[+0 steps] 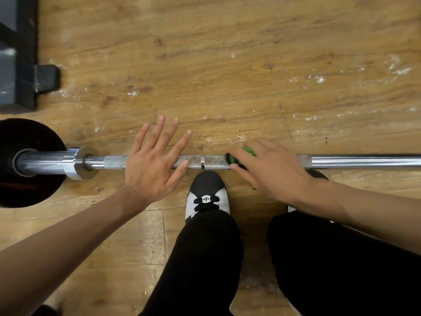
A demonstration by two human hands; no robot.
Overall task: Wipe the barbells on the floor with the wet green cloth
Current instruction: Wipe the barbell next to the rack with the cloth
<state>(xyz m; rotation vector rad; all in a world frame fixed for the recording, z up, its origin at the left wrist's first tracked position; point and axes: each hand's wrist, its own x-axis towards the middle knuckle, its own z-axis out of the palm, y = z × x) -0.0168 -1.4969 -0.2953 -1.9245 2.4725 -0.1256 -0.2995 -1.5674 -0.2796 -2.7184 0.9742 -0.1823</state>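
Lying across the wood floor (227,53) is the bar (214,161), with a black plate (27,179) on its left end. The left hand (151,165) is spread wide over the bar, fingers straight, holding nothing. The right hand (268,169) curls round the green cloth (234,159), pressing it on the bar. A shoe (207,195) sits just beside the bar.

Scuffed wooden floor (227,53), perhaps dusty.
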